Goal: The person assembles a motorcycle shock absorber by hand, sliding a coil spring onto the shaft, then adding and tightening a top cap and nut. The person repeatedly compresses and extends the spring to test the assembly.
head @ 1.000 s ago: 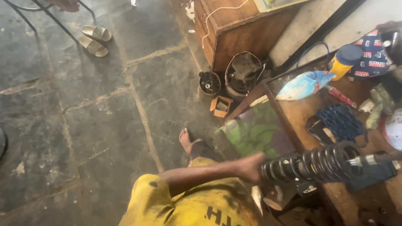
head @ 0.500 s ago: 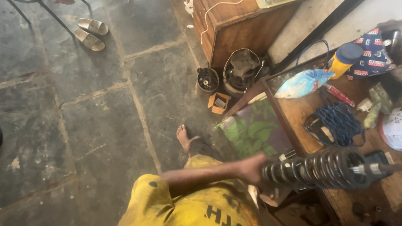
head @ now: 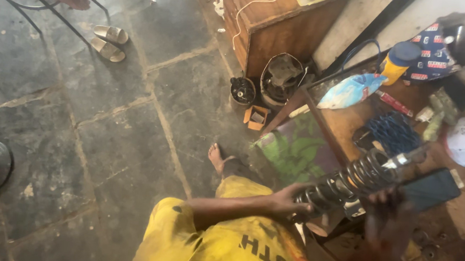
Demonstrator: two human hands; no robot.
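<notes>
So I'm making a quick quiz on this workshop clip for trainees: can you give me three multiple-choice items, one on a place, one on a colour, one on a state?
1. Where do the pair of sandals lie?
A. on the stone floor
B. on the wooden table
C. inside the bucket

2. What colour are the person's clothes?
A. white
B. yellow
C. red

3. How is the coil spring held?
A. lying free on the floor
B. hanging from a hook
C. gripped at its lower end by the left hand, the right hand near its upper end

Answers: 1 A, they rest on the floor slabs at upper left. 2 B, the cloth is yellow. 3 C, left-hand fingers wrap the dark coils.
</notes>
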